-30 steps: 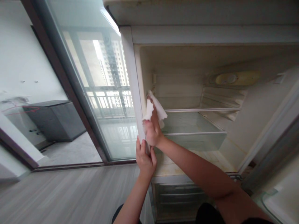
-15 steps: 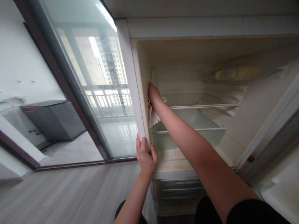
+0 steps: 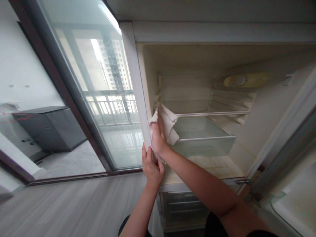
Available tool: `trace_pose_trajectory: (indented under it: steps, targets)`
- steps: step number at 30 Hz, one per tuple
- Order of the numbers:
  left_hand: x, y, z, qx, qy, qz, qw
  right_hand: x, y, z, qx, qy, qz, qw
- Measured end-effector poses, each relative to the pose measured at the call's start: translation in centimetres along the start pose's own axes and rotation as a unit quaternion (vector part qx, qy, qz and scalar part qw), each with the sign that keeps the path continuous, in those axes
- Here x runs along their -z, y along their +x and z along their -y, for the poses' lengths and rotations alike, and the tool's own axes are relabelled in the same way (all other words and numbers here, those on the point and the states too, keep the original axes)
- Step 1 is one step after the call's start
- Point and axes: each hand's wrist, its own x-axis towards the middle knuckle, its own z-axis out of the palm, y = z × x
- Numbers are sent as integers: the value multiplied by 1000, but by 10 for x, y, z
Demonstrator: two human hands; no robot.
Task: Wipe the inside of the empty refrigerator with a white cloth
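Observation:
My right hand (image 3: 158, 137) is closed on a white cloth (image 3: 170, 123), pressing it along the inner left wall of an open refrigerator (image 3: 142, 85). A loose fold of cloth hangs to the right of the hand, in front of the glass shelves. Just below, my left hand (image 3: 152, 168) is wrapped round the refrigerator's left front edge, thumb inside and fingers outside. The two hands are almost touching there.
Inside the refrigerator are glass shelves (image 3: 209, 126) and a yellowed control housing (image 3: 243, 80). Its open door (image 3: 293, 210) stands at the right, above a lower compartment (image 3: 185, 207). To the left are a glass sliding door (image 3: 118, 138) and a dark grey cabinet (image 3: 49, 128).
My right hand has moved down and toward me with the cloth, from deeper along the side wall to near the front edge. My left hand keeps its grip on the edge.

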Motion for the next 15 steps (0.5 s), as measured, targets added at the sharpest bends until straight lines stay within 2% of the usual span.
trace_pose_trajectory:
  steps: [3, 5, 10, 15]
  targets:
    - [0, -2, 3, -6, -1, -2, 1000, 7, -27, -7, 3, -11, 23, 1000]
    - [0, -3, 5, -15, -4, -6, 1000, 10, -36, -13, -33, 11, 14, 999]
    - [0, -4, 4, 8, -13, 5, 1000, 9, -33, -14, -186, 138, -75, 970]
    - [0, -2, 3, -8, -18, -4, 1000, 3, -26, -10, -221, 213, -140, 942]
